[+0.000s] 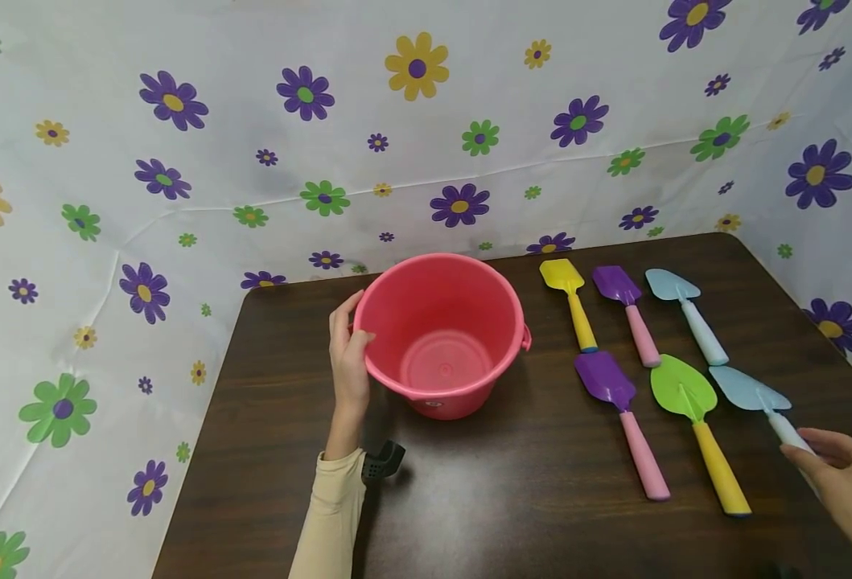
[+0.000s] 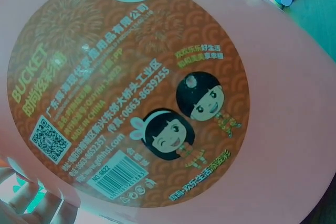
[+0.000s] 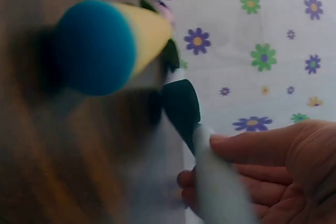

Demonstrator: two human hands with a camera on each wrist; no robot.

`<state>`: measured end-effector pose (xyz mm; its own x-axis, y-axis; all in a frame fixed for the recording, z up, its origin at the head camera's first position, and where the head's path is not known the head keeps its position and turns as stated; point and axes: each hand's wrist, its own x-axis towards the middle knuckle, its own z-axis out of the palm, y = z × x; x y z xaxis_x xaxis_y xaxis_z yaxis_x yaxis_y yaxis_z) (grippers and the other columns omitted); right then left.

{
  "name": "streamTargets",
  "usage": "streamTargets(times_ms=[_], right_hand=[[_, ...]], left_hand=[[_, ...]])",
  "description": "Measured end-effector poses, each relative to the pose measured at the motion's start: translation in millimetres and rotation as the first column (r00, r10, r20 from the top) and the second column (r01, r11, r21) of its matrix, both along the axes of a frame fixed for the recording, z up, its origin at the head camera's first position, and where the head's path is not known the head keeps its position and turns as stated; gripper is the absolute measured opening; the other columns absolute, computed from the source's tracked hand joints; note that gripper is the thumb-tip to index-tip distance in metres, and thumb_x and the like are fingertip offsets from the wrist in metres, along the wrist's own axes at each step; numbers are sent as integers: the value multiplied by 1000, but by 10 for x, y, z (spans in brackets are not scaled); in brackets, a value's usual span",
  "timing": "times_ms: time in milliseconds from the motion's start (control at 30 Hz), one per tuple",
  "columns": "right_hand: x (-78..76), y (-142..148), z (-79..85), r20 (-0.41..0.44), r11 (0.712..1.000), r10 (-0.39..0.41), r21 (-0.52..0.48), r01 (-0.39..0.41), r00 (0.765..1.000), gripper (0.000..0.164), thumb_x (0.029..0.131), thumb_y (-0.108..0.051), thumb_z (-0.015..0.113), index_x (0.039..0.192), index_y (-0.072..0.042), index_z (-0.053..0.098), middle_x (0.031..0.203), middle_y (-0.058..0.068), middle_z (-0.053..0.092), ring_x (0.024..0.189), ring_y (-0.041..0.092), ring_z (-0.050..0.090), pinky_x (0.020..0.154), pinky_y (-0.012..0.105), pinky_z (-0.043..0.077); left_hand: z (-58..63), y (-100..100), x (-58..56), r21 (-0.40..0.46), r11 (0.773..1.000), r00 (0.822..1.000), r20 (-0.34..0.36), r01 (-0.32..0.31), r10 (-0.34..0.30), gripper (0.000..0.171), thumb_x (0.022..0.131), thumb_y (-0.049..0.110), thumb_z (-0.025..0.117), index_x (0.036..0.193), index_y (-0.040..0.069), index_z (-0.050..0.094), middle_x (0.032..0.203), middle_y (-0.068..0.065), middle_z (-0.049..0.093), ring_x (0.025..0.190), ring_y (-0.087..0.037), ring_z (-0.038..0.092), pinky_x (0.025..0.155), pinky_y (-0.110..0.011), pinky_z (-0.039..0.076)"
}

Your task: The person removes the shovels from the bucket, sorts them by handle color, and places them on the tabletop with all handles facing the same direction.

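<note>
A pink bucket (image 1: 462, 402) stands upright toward the back of the table, its inside bare. My left hand (image 1: 349, 362) grips the bucket's left rim, thumb over the edge and fingers along the outside. In the left wrist view a round brown label (image 2: 131, 98) covers the bucket's outer wall, with fingertips at lower left. At the right, my right hand (image 1: 849, 474) pinches the white handle of a light-blue trowel (image 1: 751, 392) between thumb and fingers. The right wrist view shows the trowel's handle (image 3: 218, 182) in that grip, its blade pointing away.
Beside the held trowel lie a green trowel (image 1: 684, 388) with a yellow handle and a purple shovel (image 1: 607, 378) with a pink handle. Behind are a yellow shovel (image 1: 563, 275), another purple shovel (image 1: 617, 284) and another light-blue trowel (image 1: 672, 283). Flowered cloth (image 1: 397, 153) surrounds the dark table (image 1: 498, 498).
</note>
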<state>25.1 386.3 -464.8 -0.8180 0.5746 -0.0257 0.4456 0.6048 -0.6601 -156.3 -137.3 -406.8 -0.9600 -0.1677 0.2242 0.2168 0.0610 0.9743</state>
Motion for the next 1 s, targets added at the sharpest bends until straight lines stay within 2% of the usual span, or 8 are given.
streamTargets(times_ms=[33, 100, 167, 300, 633, 800, 900, 1000], right_hand=[[-10, -6, -15, 58, 999, 10, 53, -13, 998, 32, 94, 3, 69, 114, 25, 56, 76, 15, 70, 61, 2, 57, 49, 18, 38], [-28, -21, -48, 154, 994, 7, 104, -23, 988, 35, 95, 0, 70, 116, 24, 56, 91, 39, 64, 66, 24, 63, 57, 27, 42], [-42, -35, -83, 227, 990, -5, 136, -27, 974, 37, 95, -5, 71, 116, 22, 56, 95, 38, 65, 79, 46, 61, 70, 42, 45], [-65, -52, -116, 257, 986, -14, 164, -30, 966, 37, 97, -9, 70, 116, 19, 57, 94, 36, 66, 89, 53, 57, 91, 68, 30], [-90, -49, -67, 282, 978, 2, 198, -60, 959, 35, 95, -7, 71, 113, 20, 57, 95, 36, 65, 90, 53, 55, 92, 68, 32], [-185, -94, 50, 393, 950, 86, 245, -194, 916, 43, 98, -12, 67, 112, 25, 52, 100, 42, 62, 92, 58, 57, 88, 68, 43], [-293, -223, 203, 349, 917, 173, 284, -280, 921, 51, 100, -19, 62, 117, 28, 51, 111, 48, 56, 101, 65, 54, 86, 72, 45], [-417, -469, 390, 179, 894, 293, 296, -336, 939, 59, 103, -24, 58, 127, 28, 47, 123, 52, 48, 112, 68, 47, 92, 77, 40]], left_hand=[[-1, 2, -1, 1, 1000, 1000, -2, 2, -2, 60, 86, 7, 46, 146, 8, 56, 139, -9, 48, 116, -29, 52, 87, -39, 54], [-1, 6, -4, 2, 1000, 1000, -5, 3, -3, 60, 86, 7, 47, 146, 9, 56, 139, -9, 48, 116, -29, 53, 87, -40, 55], [-1, 9, -14, 2, 1000, 1000, -9, 2, -2, 60, 86, 7, 47, 146, 9, 56, 139, -9, 48, 117, -29, 52, 87, -40, 55], [3, 11, -33, 5, 1000, 1000, -11, -3, 3, 60, 86, 6, 47, 146, 9, 56, 139, -9, 48, 118, -29, 52, 88, -39, 54], [-7, 31, -36, -4, 1000, 1000, 1, -8, 8, 59, 87, 7, 47, 145, 9, 56, 138, -9, 49, 117, -27, 51, 88, -38, 53], [9, 3, -40, -43, 999, 1000, 18, -20, 21, 57, 90, 9, 48, 146, 11, 57, 139, -8, 51, 116, -28, 53, 89, -40, 55], [37, -37, -28, -127, 991, 999, 26, -28, 32, 53, 96, 13, 50, 149, 13, 56, 146, -6, 51, 119, -29, 56, 93, -46, 56], [84, -78, 14, -281, 958, 998, 0, -53, 55, 50, 103, 18, 51, 153, 11, 52, 157, -8, 45, 132, -32, 53, 99, -55, 53]])
